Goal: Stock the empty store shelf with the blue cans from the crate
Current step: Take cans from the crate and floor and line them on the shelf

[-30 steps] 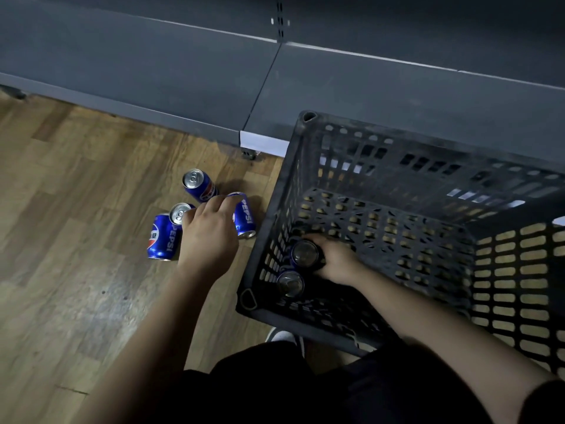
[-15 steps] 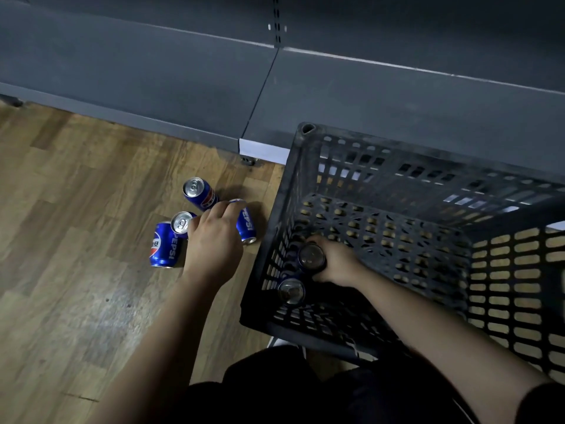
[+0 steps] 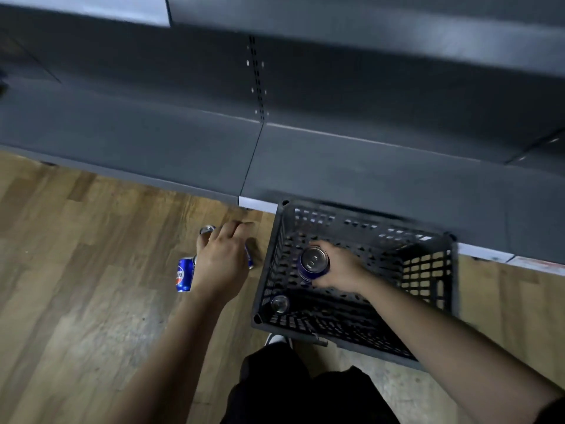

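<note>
Head view: right hand [image 3: 339, 270] grips a can [image 3: 313, 264] inside the crate [image 3: 425, 270]; left hand [image 3: 221, 261] covers floor cans [image 3: 184, 274], its grip impossible to tell.

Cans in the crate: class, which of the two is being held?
The can gripped in the right hand, near the middle of the crate. The other can sits alone in the near left corner, with no hand touching it.

blue cans [image 3: 184, 274], blk crate [image 3: 428, 272], gry shelf [image 3: 367, 179]
</note>
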